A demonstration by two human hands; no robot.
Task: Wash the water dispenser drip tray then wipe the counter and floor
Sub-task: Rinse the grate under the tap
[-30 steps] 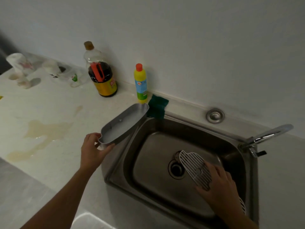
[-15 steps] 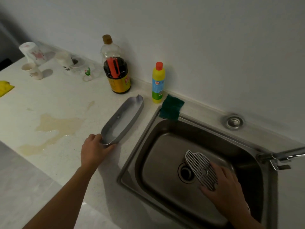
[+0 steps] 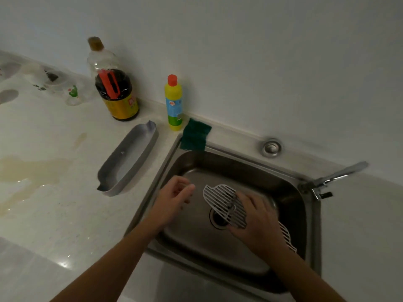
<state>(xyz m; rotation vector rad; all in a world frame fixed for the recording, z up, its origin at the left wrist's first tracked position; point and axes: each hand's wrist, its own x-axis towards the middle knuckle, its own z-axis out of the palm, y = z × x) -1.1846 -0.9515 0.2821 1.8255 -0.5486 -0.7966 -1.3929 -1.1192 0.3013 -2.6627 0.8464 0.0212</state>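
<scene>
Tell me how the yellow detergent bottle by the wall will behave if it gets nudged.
Tall and narrow on a small base, the yellow detergent bottle would probably tip rather than slide. Once down, its round body would likely roll, perhaps toward the sink. It looks like plastic, so breaking seems unlikely.

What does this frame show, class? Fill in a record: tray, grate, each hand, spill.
Drip tray: lies on the counter, left of the sink
Grate: tilted over the drain
Right hand: grips the grate
Left hand: over the sink, holds nothing
Spill: yellowish puddle on the counter, unwiped
</scene>
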